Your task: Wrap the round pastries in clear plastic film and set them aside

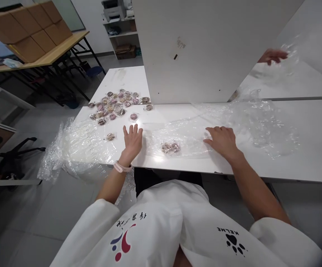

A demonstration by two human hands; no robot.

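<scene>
1. White table (pixel 314 144), glossy, running left to right.
2. Far left: a loose heap of small wrapped rounds (pixel 110 109).
3. Near left: clear plastic wrap (pixel 80 142), spilling over the edge.
4. Middle: a thin clear sheet (pixel 187 131) beside a wrapped cluster (pixel 170 148).
5. Right: crumpled bubble wrap (pixel 261 124).

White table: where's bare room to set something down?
Widest patch: white table right of the clear film. Another: far-left end, beyond the wrapped packets, left of the upright panel. Crowded: packets and plastic wrap at left; film between left hand and right hand.
</scene>
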